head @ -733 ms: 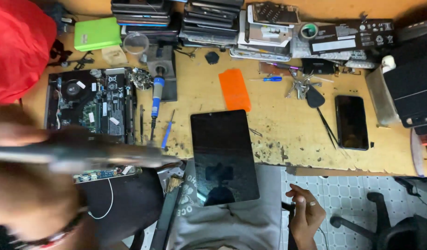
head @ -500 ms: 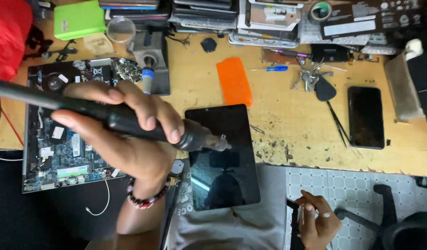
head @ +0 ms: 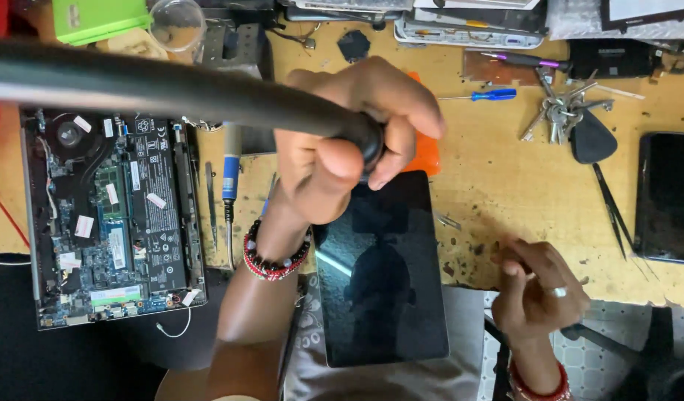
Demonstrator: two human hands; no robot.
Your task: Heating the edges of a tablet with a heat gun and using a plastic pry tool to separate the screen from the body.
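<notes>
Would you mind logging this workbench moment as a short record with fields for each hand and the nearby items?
left hand: gripping a thick black tool handle, held above the tablet
right hand: at the bench's front edge, fingers curled; anything held is too small to tell
tablet: dark screen up, overhanging the wooden bench
opened laptop: circuit board exposed, left of the tablet
other items: bunch of keys, blue screwdriver, orange card

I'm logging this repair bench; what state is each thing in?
Left hand: clenched around thick black tool handle.
Right hand: loosely curled at bench edge.
Black glass tablet: screen dark, overhanging bench onto lap.
Opened laptop: cover off, circuit board exposed.
Black phone: screen dark, flat.
</notes>
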